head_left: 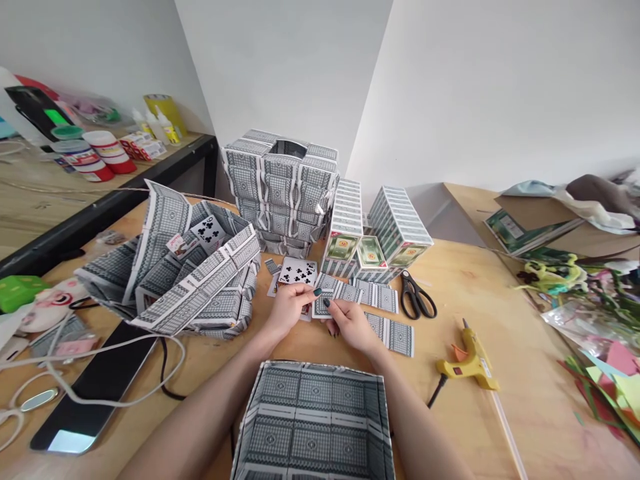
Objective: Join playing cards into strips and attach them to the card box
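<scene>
Between my two hands is a playing card (321, 308), its grey patterned back facing up. My left hand (291, 307) pinches its left side with thumb and fingers. My right hand (351, 325) grips the right side, thumb on top. Just beyond the hands lies a club-suit card (299, 271). Joined strips of cards (383, 296) lie face down to the right of my hands. Close to me, between my forearms, sits an open box made of cards (313, 420).
A holder built from cards (283, 187) stands at the back, beside stacked card packs (400, 227). A bin of folded cards (200, 267) is on the left, near a phone (95, 387). Black scissors (416, 297) and a yellow glue gun (470, 360) lie right.
</scene>
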Demonstrator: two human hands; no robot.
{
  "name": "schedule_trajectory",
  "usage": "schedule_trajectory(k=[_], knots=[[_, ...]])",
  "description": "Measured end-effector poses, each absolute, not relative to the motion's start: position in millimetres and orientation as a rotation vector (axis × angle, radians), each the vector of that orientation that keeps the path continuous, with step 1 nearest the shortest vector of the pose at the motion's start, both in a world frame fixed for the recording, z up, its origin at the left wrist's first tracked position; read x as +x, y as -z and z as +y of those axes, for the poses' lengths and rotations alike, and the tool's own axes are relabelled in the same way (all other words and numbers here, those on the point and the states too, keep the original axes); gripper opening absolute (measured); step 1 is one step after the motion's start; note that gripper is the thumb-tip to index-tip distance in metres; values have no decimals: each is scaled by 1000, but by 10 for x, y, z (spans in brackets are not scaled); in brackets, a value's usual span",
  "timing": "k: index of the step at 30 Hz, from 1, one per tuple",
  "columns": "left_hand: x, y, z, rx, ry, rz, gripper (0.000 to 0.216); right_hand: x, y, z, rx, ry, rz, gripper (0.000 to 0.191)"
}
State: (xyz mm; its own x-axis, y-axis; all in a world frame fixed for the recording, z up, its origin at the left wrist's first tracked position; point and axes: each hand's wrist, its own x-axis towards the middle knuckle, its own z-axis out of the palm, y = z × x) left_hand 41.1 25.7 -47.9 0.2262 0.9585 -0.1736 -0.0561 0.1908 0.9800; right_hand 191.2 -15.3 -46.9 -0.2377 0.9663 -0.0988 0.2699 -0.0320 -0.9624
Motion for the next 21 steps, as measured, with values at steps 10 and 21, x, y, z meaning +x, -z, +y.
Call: schedule_trajectory(k=[10,21], knots=[[400,474,246,1154,-955,1110,22,1898,472,-161,-1493,-1001,-1719,46],[416,433,199,1325,-1045,1107,21,1899,564,-131,-1540,-965,-1652,43]])
